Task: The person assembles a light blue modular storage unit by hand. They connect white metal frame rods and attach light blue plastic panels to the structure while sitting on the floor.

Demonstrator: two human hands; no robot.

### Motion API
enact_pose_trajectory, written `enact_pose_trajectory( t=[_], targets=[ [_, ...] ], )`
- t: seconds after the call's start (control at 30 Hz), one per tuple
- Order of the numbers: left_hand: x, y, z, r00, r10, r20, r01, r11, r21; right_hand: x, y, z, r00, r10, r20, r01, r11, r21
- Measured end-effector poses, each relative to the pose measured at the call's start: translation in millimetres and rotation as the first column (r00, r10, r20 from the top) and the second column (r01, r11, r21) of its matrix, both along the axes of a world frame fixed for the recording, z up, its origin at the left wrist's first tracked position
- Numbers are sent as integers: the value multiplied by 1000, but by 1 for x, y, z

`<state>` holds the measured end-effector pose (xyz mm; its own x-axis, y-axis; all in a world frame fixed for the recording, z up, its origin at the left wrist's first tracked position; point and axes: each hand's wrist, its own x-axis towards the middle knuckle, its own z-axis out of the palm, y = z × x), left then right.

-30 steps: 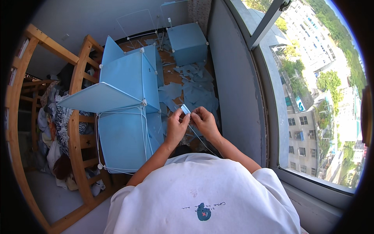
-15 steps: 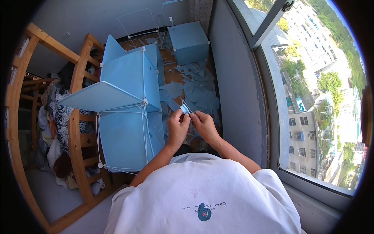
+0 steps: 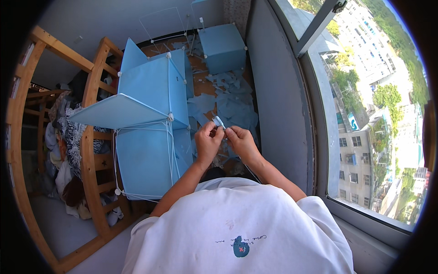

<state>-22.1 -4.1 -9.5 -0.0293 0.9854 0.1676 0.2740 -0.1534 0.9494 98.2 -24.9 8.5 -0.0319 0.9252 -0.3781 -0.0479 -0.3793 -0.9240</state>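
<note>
My left hand [image 3: 208, 142] is closed in a pinch on a small white and pale blue piece [image 3: 218, 122], narrow and flat-looking; its exact kind I cannot make out. Close beside it, my right hand [image 3: 242, 144] has thumb and fingers pressed together near the lower end of that piece. A thin white line runs below the right hand. Whatever is between the right fingertips is hidden. Left of my hands stands a pale blue panel storage unit [image 3: 147, 89] with white corner connectors, one panel [image 3: 123, 110] sticking out toward the left.
Torn pale blue film [image 3: 237, 107] lies over the floor ahead. A smaller blue cube unit [image 3: 223, 48] stands at the back. White wire frames [image 3: 162, 25] lean at the far wall. A wooden bunk frame [image 3: 89, 146] stands left; a window [image 3: 378, 137] is right.
The small piece has turned between my fingers, showing a whiter, smoother side now. My right hand has shifted slightly rightward and down. The blue units stay in place.
</note>
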Motion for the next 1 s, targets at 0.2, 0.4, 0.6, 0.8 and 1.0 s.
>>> enact_pose_trajectory(
  t=[0.2,0.4,0.6,0.8,1.0],
  targets=[
    [-14,5,16,800,-20,600,313,867,-388,11,6,3,995,-7,-99,8,1000,18],
    [-23,14,5,648,66,759,429,792,-435,8,2,-12,993,80,-86,-68,989,130],
    [-24,14,0,625,53,779,428,811,-399,9,-2,-11,989,101,-108,-91,991,100],
    [-21,10,12,751,-75,656,421,819,-389,3,1,-13,999,-36,-40,44,969,241],
    [-26,10,22,778,-43,627,452,731,-511,3,2,-12,998,-34,-49,45,971,235]
  ],
)
